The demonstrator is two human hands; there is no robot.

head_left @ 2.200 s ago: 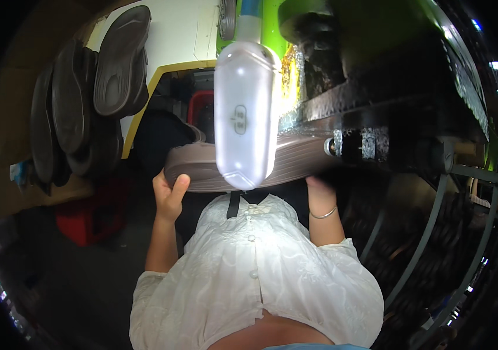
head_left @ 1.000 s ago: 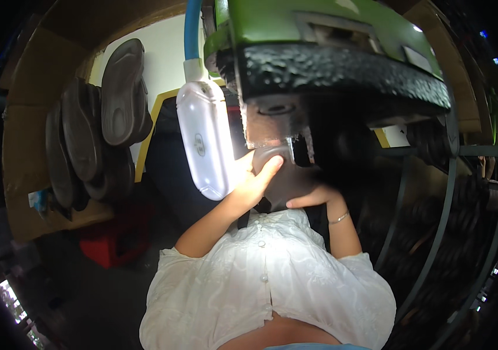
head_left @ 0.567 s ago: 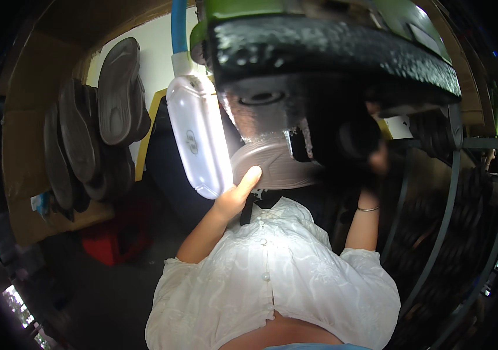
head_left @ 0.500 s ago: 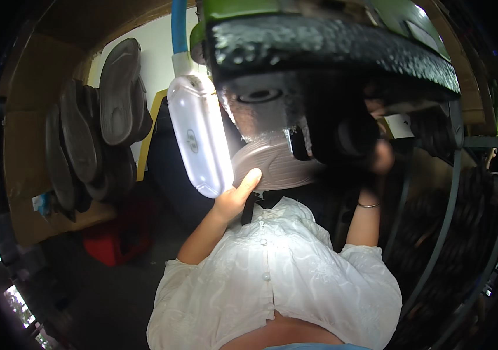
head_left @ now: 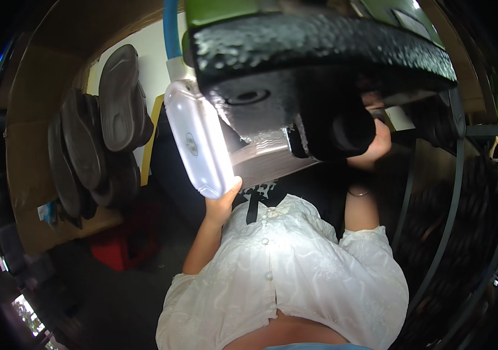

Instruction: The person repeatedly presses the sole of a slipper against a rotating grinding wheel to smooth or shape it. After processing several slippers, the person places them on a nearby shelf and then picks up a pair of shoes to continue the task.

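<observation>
1. overhead, filling the upper middle of the view, a heavy black machine head [head_left: 319, 64] with a green housing above it hangs over the person's white blouse [head_left: 284, 274].
2. to the left, a stack of dark shoe soles [head_left: 100, 134] stands on edge against a brown cardboard wall, well apart from both hands.
3. under the machine head sits a grey flat piece [head_left: 269, 160], the thing being handled; its long axis runs left to right across the view, tilted so that the left end sits lower and the right end disappears up behind a black round part of the machine.
4. a white, oblong lamp [head_left: 199, 140] hangs on a blue hose just left of the piece, its long axis close to upright, lower end leaning right.
5. the left hand [head_left: 223, 201] is raised at the lower left end of the grey piece, thumb pointing up against the lamp's lower tip; whether its fingers clamp the piece i cannot tell, as they are hidden.
6. the right hand [head_left: 371, 146], a thin bracelet on its wrist, is up at the piece's right end, curled behind the black round part; its hold is hidden too.
</observation>
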